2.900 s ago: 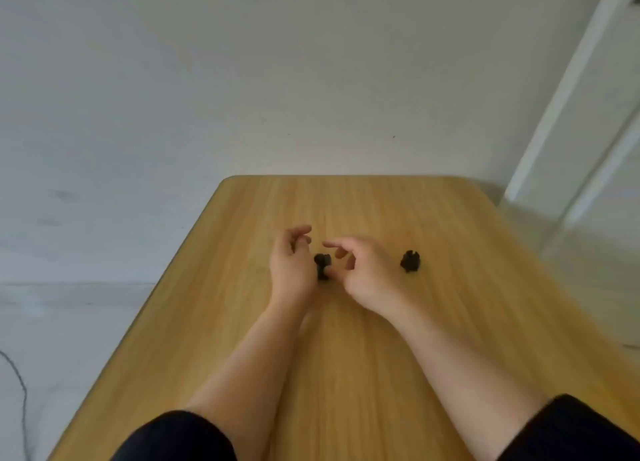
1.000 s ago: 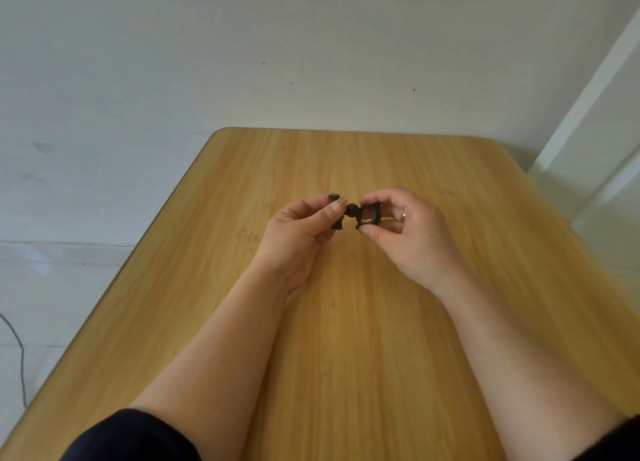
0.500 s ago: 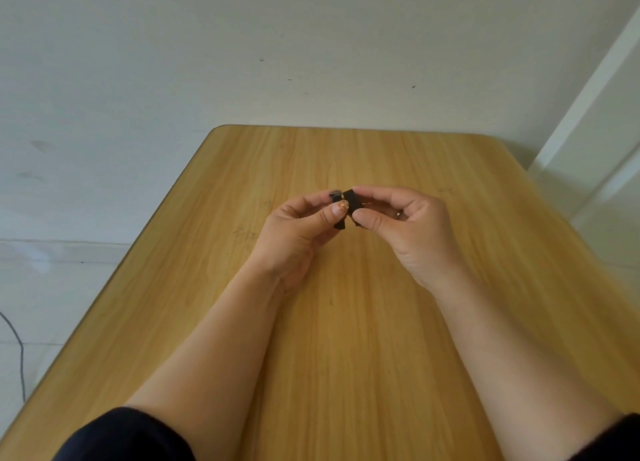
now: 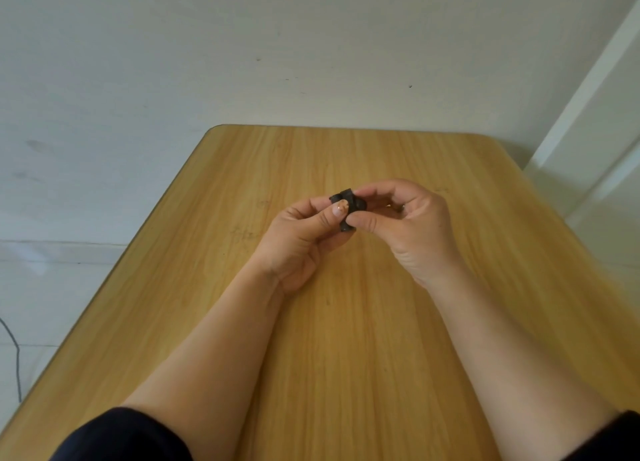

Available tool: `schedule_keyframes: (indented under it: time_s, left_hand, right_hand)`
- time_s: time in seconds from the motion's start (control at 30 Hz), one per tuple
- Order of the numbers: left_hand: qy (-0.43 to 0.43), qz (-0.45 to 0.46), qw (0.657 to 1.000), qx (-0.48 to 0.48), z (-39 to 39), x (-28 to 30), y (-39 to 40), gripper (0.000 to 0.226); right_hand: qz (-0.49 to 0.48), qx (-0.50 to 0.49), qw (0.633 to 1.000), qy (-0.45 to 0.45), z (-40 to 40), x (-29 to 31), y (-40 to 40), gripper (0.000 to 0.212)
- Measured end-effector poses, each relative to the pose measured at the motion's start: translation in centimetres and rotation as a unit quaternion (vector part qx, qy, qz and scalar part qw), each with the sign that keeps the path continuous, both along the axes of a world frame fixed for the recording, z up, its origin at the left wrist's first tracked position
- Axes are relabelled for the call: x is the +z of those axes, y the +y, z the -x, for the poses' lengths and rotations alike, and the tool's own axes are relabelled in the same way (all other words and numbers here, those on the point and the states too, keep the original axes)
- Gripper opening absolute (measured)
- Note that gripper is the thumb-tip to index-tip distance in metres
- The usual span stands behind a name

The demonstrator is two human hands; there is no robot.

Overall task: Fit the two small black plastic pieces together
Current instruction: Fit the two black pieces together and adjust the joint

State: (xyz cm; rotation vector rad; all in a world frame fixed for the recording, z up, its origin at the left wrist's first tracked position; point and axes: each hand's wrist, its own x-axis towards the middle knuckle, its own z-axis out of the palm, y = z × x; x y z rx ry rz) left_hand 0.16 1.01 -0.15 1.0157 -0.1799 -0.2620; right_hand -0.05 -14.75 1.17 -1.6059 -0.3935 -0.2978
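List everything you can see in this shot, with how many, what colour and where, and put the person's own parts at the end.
black plastic pieces: two, black, pressed together between both hands' fingertips above the table's middle
table: one, light wood, fills the lower frame
wall: one, white, behind the table
cable: one, dark, on the floor at far left
left hand: one, pinching the pieces
right hand: one, pinching the pieces, ring on a finger
sleeves: two, dark, bottom corners
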Motion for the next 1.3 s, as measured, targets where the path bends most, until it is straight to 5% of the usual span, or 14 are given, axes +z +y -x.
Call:
schedule_keyframes:
  time_s: [0.33,0.57,0.73,1.0,1.3]
  left_hand:
    - [0.029,0.029,0.999,0.023,-0.5,0.0,0.1,0.012]
    - [0.046,0.018,0.997,0.055,-0.4,0.1,-0.2,0.035]
    - [0.048,0.01,0.997,0.052,-0.4,0.2,-0.2,0.035]
    - [0.055,0.017,0.997,0.05,-0.5,0.1,-0.2,0.033]
    - [0.046,0.02,0.998,0.045,-0.6,0.0,-0.1,0.031]
  right_hand:
    - [0.1,-0.115,0.988,0.012,0.4,0.0,-1.9,0.048]
    - [0.402,-0.21,0.872,0.186,0.4,-0.3,-4.8,0.091]
    - [0.366,-0.19,0.874,0.257,0.2,-0.5,-5.3,0.078]
    - [0.32,-0.179,0.914,0.172,-0.1,-0.9,-4.9,0.024]
    - [0.136,-0.053,0.984,0.106,0.7,0.3,-3.2,0.034]
